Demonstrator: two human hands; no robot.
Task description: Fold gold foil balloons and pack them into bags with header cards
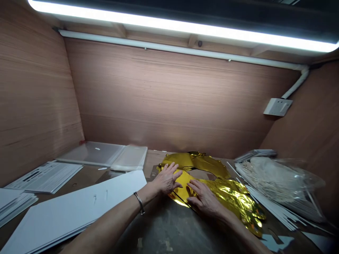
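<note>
In the head view, my left hand [168, 179] lies with its fingers spread on a shiny gold foil sheet [186, 176]. A metal bangle [140, 204] is round the left wrist. My right hand [203, 198] rests on the same foil, fingers stretched out and a little bent, a short way right of the left hand. Crinkled gold foil [234, 194] spreads out to the right, beyond and beside the right hand. Behind both hands lies more gold foil [209, 165], smoother, with a dark cut edge. My palms hide part of the sheet.
White card sheets [79, 208] lie at left, with printed sheets [43, 176] beyond them. Clear plastic sleeves [129, 157] are at the back left. A clear bag [283, 180] and white strips [275, 206] lie at right. Wooden panels [169, 102] enclose the table; a lamp [185, 25] hangs above.
</note>
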